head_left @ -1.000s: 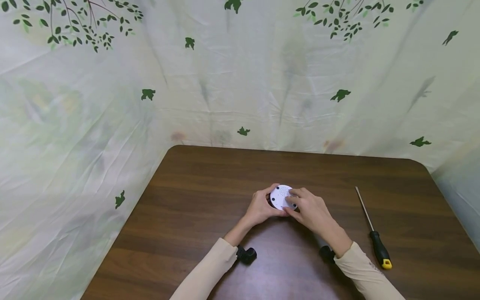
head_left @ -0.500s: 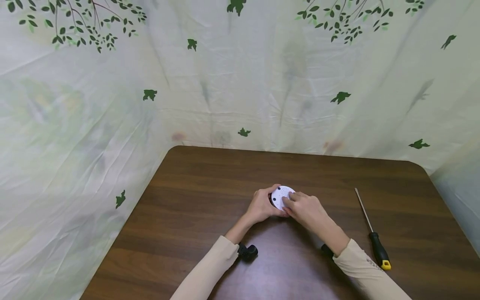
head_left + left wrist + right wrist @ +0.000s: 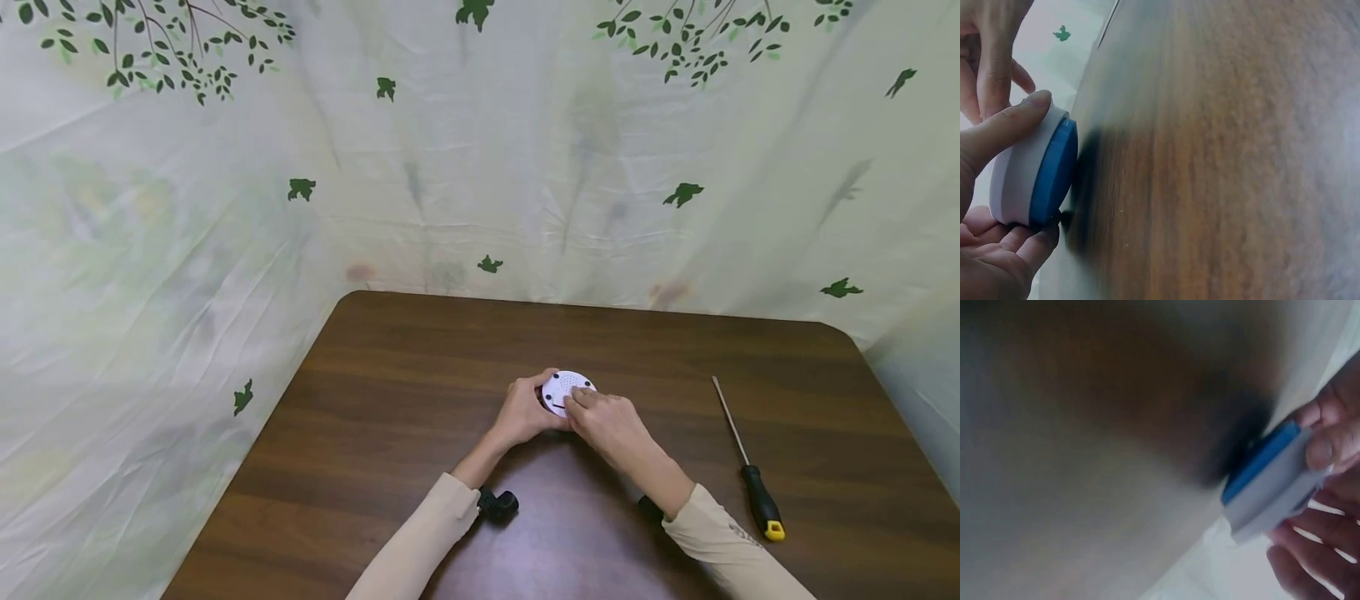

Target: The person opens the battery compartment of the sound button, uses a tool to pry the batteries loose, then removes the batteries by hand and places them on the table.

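Observation:
A round white device [image 3: 558, 386] has a perforated flat face with small dark spots, turned upward in the head view. A short dark slit shows on that face. Its underside is blue, seen in the left wrist view below the white rim [image 3: 1019, 172]. My left hand [image 3: 519, 410] grips the rim, thumb on one side and fingers on the other. The right hand [image 3: 611, 423] has its fingers curled on the face, and its thumb presses the rim in the right wrist view. What lies beneath the right fingertips is hidden.
A screwdriver [image 3: 759, 492] with a black and yellow handle lies on the brown wooden table [image 3: 420, 358], right of the hands. A leaf-patterned cloth [image 3: 450, 167] hangs behind the table. Black wrist cameras sit at both cuffs, the left camera [image 3: 498, 506] showing more fully.
The right hand's fingers have shifted leftward and curled more over the device's face. A dark slit now shows there. My left hand keeps its hold, and the screwdriver lies in place.

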`<state>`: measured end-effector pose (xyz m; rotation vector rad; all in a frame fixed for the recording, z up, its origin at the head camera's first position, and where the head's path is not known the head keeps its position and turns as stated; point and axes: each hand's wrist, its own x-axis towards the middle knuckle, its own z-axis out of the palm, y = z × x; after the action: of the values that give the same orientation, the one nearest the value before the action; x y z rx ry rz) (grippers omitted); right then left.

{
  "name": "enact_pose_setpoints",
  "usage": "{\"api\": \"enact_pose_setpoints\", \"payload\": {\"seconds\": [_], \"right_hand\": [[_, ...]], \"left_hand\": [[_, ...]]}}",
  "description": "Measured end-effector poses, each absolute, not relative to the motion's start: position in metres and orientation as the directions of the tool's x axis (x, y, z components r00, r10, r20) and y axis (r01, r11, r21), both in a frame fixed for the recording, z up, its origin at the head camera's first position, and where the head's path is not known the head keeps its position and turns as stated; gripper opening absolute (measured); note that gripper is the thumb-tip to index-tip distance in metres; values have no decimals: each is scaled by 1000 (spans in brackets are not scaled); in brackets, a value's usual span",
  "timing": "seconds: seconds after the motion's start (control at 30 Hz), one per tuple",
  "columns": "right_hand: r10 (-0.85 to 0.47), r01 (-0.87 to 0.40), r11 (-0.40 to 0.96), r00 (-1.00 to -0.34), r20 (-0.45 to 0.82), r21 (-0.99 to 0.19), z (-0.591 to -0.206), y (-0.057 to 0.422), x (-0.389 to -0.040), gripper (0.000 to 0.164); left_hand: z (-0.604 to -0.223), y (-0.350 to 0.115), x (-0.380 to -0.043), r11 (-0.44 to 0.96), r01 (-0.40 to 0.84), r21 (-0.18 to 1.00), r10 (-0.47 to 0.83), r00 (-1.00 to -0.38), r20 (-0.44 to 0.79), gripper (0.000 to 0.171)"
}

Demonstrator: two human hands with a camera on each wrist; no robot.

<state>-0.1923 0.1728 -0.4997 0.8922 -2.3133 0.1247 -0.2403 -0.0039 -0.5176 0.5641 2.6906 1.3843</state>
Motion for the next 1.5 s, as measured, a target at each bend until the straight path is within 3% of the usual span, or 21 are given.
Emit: {"api": "enact_pose_setpoints", "payload": {"seconds": [0.27,0.5,0.63,0.77,0.97,1.2,1.5], "right_hand": [[-539,-590,795,-575,616,146,-503,172,-185,16],[-563,-606,771,-507,653,194,-503,172,-184,11],[-542,-633,760,-489,683,149,-502,171,-183,8],[-486,-614,789,-598,638,25,-495,171,-185,19],[-444,-541,832,-784,434,-125,-481,173,-190,34],[-409,-484,837,-864,295,-256,-471,175,-200,27],[-369,-413,857,-909,192,-308,-464,181,-204,29]], "left_hand": [[-515,-3,-241,545,262,796,321,-943,91,90],[-515,-2,-239,540,272,796,332,-938,96,90],[-515,-2,-238,530,298,794,336,-933,126,89],[-515,-2,-238,523,311,794,334,-931,144,87],[-515,-2,-237,519,338,785,356,-920,160,84],[-515,-2,-235,531,349,772,363,-917,165,82],[-515,-4,-234,519,343,783,354,-920,168,83]]}}
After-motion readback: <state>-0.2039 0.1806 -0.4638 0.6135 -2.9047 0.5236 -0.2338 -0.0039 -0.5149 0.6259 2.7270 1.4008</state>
